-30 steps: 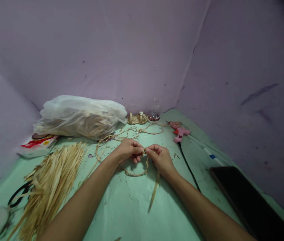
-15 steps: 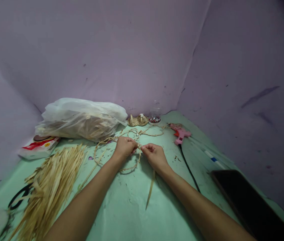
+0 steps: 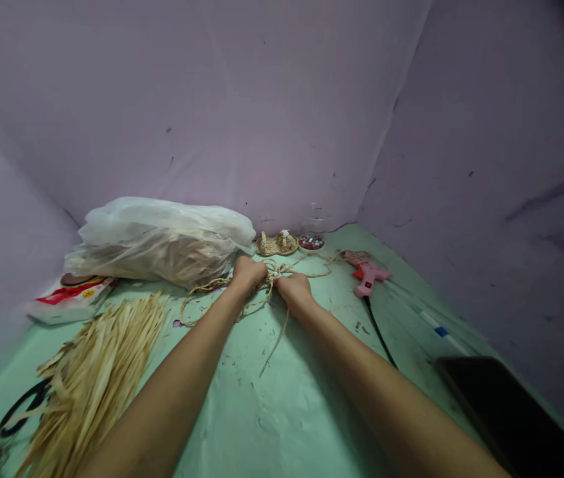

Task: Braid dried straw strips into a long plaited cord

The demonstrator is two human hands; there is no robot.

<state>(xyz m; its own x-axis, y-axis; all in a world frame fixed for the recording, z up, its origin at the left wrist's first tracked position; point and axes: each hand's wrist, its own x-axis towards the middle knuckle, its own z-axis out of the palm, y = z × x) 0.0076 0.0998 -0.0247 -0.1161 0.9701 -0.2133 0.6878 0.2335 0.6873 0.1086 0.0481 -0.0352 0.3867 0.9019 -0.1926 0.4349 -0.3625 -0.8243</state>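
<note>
My left hand (image 3: 249, 273) and my right hand (image 3: 294, 292) are close together over the middle of the table, fingers closed on a thin twisted straw cord (image 3: 207, 287). The cord lies in loose loops to the left and behind my hands. From below my right hand a loose straw strand (image 3: 277, 345) hangs toward me. The exact pinch point is partly hidden by my fingers. To the left lies a spread bundle of dry straw strips (image 3: 107, 358), partly behind my left forearm.
A plastic bag (image 3: 162, 229) of straw stands at the back left. Behind my hands sit a small woven straw piece (image 3: 276, 247) and a container of beads (image 3: 311, 241). A pink glue gun (image 3: 371, 273), a phone (image 3: 505, 411) and scissors (image 3: 18, 411) flank the work area.
Both hands have moved slightly forward, and their fingers have turned down into tighter fists around the cord. The loose strand has swung left, and the view has shifted a little.
</note>
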